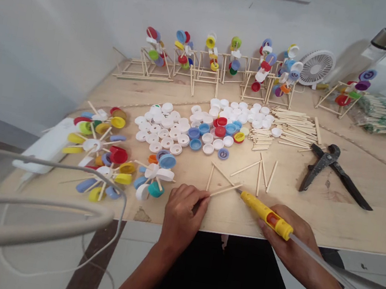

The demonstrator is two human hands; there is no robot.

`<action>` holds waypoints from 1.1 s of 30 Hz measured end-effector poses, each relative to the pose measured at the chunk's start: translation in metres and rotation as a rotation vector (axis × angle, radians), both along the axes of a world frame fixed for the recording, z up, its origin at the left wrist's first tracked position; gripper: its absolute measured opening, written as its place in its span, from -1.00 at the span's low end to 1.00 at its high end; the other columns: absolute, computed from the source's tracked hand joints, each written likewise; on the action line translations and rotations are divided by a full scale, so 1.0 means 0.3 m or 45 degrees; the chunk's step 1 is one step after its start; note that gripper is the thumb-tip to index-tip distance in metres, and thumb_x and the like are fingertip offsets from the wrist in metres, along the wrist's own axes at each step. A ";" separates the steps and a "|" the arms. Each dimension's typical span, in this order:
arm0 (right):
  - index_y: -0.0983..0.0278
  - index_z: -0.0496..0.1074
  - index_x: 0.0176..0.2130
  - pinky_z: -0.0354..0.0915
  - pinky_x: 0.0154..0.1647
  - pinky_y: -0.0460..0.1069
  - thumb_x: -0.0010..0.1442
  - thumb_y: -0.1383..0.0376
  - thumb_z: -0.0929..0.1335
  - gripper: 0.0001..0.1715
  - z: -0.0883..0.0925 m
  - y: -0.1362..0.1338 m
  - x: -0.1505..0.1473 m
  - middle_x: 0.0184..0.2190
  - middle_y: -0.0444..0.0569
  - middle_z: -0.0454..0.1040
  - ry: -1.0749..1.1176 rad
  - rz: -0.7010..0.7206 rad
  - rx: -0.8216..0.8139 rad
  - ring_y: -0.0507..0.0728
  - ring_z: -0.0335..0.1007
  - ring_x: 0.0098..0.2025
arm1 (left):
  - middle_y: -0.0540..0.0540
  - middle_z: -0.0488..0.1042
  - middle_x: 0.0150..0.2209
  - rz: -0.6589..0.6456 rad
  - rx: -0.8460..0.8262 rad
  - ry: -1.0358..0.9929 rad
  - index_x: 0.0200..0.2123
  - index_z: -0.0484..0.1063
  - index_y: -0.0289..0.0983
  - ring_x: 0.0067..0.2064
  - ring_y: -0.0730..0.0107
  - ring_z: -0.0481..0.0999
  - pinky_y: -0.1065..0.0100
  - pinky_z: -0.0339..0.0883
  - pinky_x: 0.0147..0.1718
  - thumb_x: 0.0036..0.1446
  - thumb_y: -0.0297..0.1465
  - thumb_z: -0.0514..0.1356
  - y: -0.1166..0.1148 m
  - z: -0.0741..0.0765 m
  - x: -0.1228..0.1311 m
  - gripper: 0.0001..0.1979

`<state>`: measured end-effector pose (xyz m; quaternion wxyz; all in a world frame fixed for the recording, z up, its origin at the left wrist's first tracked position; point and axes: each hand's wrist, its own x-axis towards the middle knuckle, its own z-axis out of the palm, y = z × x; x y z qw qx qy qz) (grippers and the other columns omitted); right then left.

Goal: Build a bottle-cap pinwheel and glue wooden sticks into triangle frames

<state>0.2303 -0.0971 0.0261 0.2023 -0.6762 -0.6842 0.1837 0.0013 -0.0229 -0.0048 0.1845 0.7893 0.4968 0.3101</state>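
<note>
while my left hand [183, 206] pinches the near end of a thin wooden stick [225, 189] flat on the table [349, 223], fingers closed on it, my right hand [286, 235] is wrapped tight around a yellow glue gun [265, 213] with its tip touching the far end of that same stick. holding it down at one end looks meant to keep it from rolling while the nozzle meets the other end. the stick lies just ahead of both hands, angled between them, crossing another stick [209, 177] that stands straight away from my left fingers. a few more loose sticks [264, 171] lie just past the nozzle, near but apart from it.

both hands sit right at the near table edge [237, 233], wrists hanging off it, so there is no room to pull back on the board. bare wood is open ahead and right of my right hand, up to the black cutters [335, 172]. left of my left hand, finished cap pinwheels [102, 159] crowd close, the nearest just beside my knuckles. further ahead is the spread of bottle caps [195, 128], then a stick pile [293, 126], then a row of stick-frame models [206, 63] along the wall, well apart. the gun's hose [340, 278] trails off behind my right wrist, off the table.
</note>
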 end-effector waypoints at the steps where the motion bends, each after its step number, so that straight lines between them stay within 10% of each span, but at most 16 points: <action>1: 0.22 0.22 -0.44 0.16 -0.46 -0.06 0.22 0.17 0.23 -0.76 -0.001 -0.001 0.001 -0.51 -0.13 0.32 -0.001 0.006 0.004 0.04 0.28 -0.46 | -0.05 0.46 -0.46 -0.001 0.000 0.000 -0.38 0.46 -0.25 -0.34 0.30 0.38 0.24 0.22 -0.27 0.14 -0.43 0.12 0.000 0.000 0.000 -0.88; 33: 0.20 0.25 -0.45 0.17 -0.50 -0.07 0.19 0.16 0.25 -0.77 0.004 -0.009 0.005 -0.53 -0.14 0.33 0.030 -0.120 0.029 0.03 0.28 -0.49 | -0.04 0.48 -0.44 -0.012 -0.071 -0.146 -0.37 0.48 -0.23 -0.33 0.33 0.43 0.27 0.30 -0.29 0.13 -0.41 0.11 -0.006 0.018 -0.018 -0.87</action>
